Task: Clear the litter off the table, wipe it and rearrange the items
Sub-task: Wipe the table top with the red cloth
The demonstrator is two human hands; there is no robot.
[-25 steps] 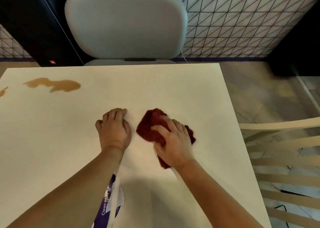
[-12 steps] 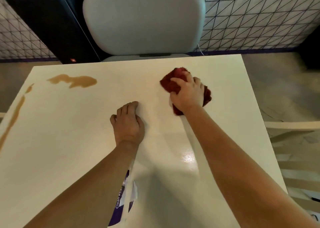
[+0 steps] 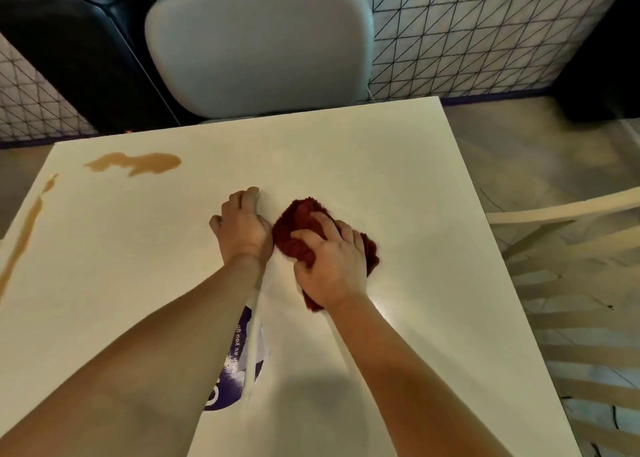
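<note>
Under the right hand (image 3: pixel 332 266) lies the cloth (image 3: pixel 298 231).

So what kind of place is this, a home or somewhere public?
Probably a café or canteen: a plain table with a printed cleaning sticker, a padded grey chair, slatted seating.

Beyond your cream tabletop (image 3: pixel 398 165): one pale grey padded chair back (image 3: pixel 258 47); white wall panels with black triangular lattice (image 3: pixel 485 33); a glossy black case (image 3: pixel 69 61); beige floor (image 3: pixel 540 151); cream slatted chair (image 3: pixel 585 283) on your right.
</note>
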